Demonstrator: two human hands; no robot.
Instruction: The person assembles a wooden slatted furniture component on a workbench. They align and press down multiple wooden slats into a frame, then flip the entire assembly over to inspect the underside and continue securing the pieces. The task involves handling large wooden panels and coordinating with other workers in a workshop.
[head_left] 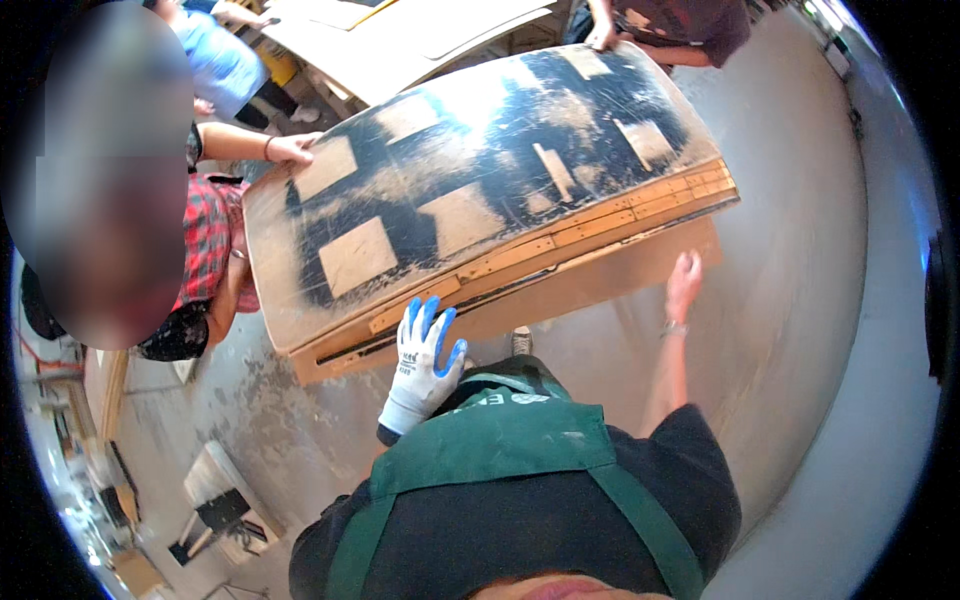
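Scuffed black slab point(400, 180), gloved left hand point(422, 362) at its near edge, bare right hand point(684, 284) by brown board point(610, 278) beneath

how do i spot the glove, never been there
Find the big scuffed black-and-tan board. By its near edge, left of the middle, the person's left hand wears the glove. It is white with blue fingers; the right hand is bare.

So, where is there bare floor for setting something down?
The grey floor right of the scuffed black board and right hand looks bare. It is crowded at the board's left end, near a co-worker's hand.
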